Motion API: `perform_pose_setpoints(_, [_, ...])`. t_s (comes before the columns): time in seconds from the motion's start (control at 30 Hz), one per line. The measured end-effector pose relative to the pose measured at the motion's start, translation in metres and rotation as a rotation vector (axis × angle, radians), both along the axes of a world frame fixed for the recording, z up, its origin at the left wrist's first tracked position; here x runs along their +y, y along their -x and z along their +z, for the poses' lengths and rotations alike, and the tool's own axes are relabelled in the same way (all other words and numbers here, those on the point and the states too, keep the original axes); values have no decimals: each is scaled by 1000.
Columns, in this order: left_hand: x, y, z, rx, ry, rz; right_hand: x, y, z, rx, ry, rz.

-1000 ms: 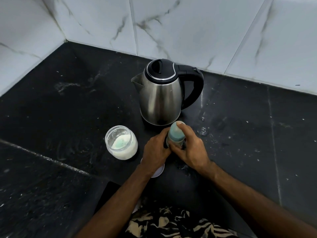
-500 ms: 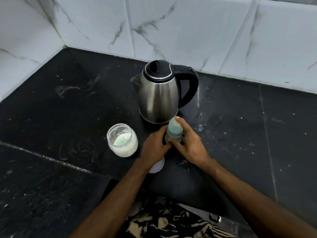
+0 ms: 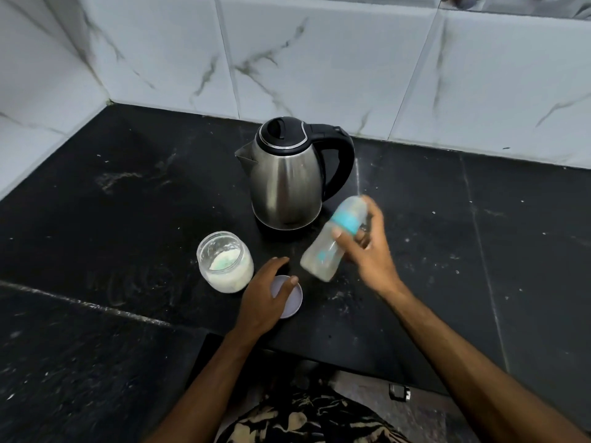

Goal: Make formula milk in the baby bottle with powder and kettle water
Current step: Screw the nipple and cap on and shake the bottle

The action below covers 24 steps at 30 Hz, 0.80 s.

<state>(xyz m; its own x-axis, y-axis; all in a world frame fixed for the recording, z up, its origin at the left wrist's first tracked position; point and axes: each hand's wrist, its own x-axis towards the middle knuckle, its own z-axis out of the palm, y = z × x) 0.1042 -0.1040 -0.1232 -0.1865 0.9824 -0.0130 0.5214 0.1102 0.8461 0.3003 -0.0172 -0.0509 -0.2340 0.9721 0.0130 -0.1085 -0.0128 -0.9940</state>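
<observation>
Seemed near the end: baby bottle [image 3: 332, 239] capped, cloudy, tilted in the right hand [image 3: 367, 251], its grip closed round the collar, likely for shaking. Left hand [image 3: 265, 298] lay loose and empty on the jar lid [image 3: 292, 302]. Powder jar [image 3: 225, 262] stood open. Kettle [image 3: 287, 177] stood toward the back wall. Open tabletop [image 3: 479, 251] lay rightward; front edge close.

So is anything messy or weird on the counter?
A little. White specks and smears dot the black counter around the kettle, like spilled powder. The powder jar stands open, its lid lying flat under the left hand.
</observation>
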Motion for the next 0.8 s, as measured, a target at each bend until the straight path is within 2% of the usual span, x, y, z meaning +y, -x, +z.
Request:
perform_pose_setpoints(0.07, [-2,0,-2,14,-34,1,-7,0,0,-53,-1,161])
perform_pose_setpoints(0.13, [-3,0,-1,14,-57,9,-6,-2,7,-7,-24,161])
perform_pose_setpoints(0.27, [-4,-1,-1,26,-78,21,7,1,21,355,121,-186])
perform_pose_setpoints(0.3, [-4,-1,-1,26,-81,20,5,2,21,380,144,-211])
perform_pose_setpoints(0.33, [-4,0,-1,26,-82,18,1,4,21,341,148,-178])
perform_pose_setpoints(0.43, [-4,1,-2,34,-81,9,-18,3,17,40,102,130])
perform_pose_setpoints(0.47, [-4,1,-2,38,-80,6,-19,1,17,4,80,169])
perform_pose_setpoints(0.5, [-4,1,-3,42,-81,3,-16,0,19,35,59,133])
perform_pose_setpoints(0.6, [-5,1,-3,51,-93,4,0,1,26,297,104,-170])
perform_pose_setpoints(0.67, [-5,1,-3,52,-96,8,3,1,25,334,115,-188])
perform_pose_setpoints(0.8, [-5,0,-2,44,-94,11,-11,0,22,18,74,213])
